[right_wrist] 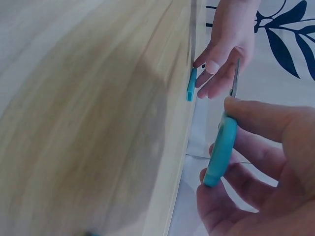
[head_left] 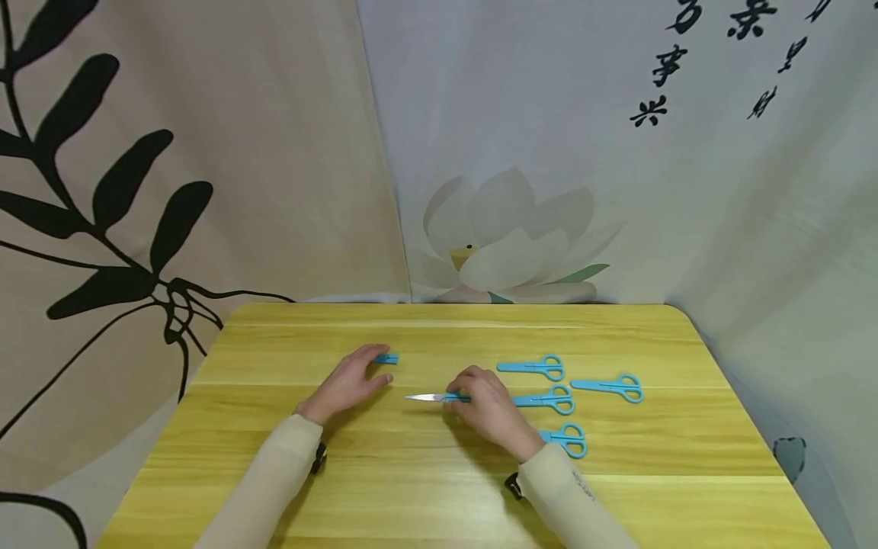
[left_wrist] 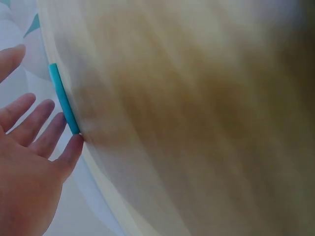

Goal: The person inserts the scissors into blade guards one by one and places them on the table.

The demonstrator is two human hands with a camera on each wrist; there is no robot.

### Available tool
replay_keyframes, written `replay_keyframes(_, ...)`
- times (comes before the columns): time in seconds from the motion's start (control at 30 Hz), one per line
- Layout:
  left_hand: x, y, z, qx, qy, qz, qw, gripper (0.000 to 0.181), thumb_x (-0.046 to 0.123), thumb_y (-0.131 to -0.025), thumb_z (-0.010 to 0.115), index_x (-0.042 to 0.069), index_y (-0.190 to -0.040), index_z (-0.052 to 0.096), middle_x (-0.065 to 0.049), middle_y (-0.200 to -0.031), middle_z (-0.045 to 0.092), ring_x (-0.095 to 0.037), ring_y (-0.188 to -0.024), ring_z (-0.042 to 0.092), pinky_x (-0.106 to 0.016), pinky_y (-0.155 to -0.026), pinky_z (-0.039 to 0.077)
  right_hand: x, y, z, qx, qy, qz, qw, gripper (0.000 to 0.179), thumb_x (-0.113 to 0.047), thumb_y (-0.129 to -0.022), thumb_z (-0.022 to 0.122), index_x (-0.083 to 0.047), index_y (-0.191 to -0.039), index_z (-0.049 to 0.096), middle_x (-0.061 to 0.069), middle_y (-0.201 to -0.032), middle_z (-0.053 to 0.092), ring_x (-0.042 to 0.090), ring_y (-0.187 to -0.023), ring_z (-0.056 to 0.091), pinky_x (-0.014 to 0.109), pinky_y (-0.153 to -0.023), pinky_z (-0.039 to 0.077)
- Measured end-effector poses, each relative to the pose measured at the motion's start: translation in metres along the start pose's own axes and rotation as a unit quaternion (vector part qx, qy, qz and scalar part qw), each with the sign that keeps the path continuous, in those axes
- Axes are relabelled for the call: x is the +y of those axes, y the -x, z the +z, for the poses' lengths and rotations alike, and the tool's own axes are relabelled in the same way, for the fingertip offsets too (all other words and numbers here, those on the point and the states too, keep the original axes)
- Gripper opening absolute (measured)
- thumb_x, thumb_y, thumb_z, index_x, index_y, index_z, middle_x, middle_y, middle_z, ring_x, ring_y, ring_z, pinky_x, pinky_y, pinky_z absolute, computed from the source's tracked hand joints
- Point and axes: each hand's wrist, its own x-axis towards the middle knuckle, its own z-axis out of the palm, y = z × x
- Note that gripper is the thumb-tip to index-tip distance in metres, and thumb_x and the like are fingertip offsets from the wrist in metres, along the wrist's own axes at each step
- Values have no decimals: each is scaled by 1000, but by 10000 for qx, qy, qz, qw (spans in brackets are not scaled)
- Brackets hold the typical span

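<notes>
My right hand [head_left: 483, 404] grips a pair of blue-handled scissors [right_wrist: 222, 147], thumb on one side and fingers on the other. Its bare metal blades [head_left: 425, 397] point left, toward my other hand. At the left, my left hand [head_left: 350, 381] reaches over a small blue blade cover [head_left: 387, 358] lying on the table. In the left wrist view its fingers are spread and fairly straight; one fingertip meets the end of the cover [left_wrist: 64, 98], and nothing is gripped. The right wrist view shows the cover [right_wrist: 191, 86] beside the left fingertips.
Several blue scissors in covers lie at the right: one at the back [head_left: 531, 367], one farthest right [head_left: 609, 386], one behind my right hand [head_left: 549, 399] and one in front [head_left: 565, 440], partly hidden by the right arm. The wooden table [head_left: 384, 488] meets a printed curtain [head_left: 309, 152].
</notes>
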Motion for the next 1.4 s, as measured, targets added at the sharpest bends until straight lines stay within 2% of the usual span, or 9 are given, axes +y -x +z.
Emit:
replay_keyframes(0.17, -6, -7, 0, 48, -50, 36, 10000, 54, 18, -98, 74, 0, -145, 55, -20, -144, 57, -39, -130, 56, -56, -108, 47, 2, 2, -3, -59, -22, 103, 9999, 11, -14, -92, 80, -8, -102, 78, 5, -109, 68, 29, -105, 60, 47, -93, 51)
replay_keyframes(0.33, -8, -11, 0, -38, -81, 119, 9999, 44, 9, -97, 74, -1, -138, 62, -19, -140, 60, -39, -128, 57, -55, -105, 49, 4, 3, -4, -114, -4, 129, 9999, 12, -14, -92, 80, -9, -102, 78, 5, -110, 68, 29, -106, 60, 48, -94, 51)
replay_keyframes(0.5, -11, -13, 0, -86, -84, 134, 9998, 33, 6, -98, 72, 2, -131, 68, -15, -135, 62, -36, -122, 59, -51, -101, 52, 4, 4, -5, -100, 43, 101, 9999, 11, -14, -92, 80, -9, -102, 78, 4, -109, 68, 28, -104, 61, 47, -92, 51)
replay_keyframes(0.67, -13, -14, 0, -96, 124, 96, 9998, 21, 7, -98, 72, 6, -119, 76, -9, -125, 64, -30, -111, 63, -47, -94, 56, 4, 4, -5, -102, 16, 117, 9999, 11, -15, -92, 80, -8, -101, 78, 5, -109, 68, 29, -105, 61, 48, -94, 51)
replay_keyframes(1.0, -14, -15, 0, -118, -49, 216, 9997, 16, 10, -98, 73, 8, -114, 77, -4, -115, 66, -26, -105, 64, -46, -94, 56, 5, 6, -5, -121, -40, 159, 9998, 10, -13, -92, 80, -9, -101, 78, 4, -108, 67, 30, -105, 61, 50, -94, 51)
replay_keyframes(1.4, -9, -18, -4, -220, -240, 34, 9995, 11, 8, -98, 73, 5, -108, 76, -5, -106, 65, -23, -97, 64, -45, -90, 56, 5, 8, -9, -48, -118, 174, 9998, 11, -14, -93, 79, -9, -103, 78, 5, -110, 67, 29, -107, 62, 49, -94, 52)
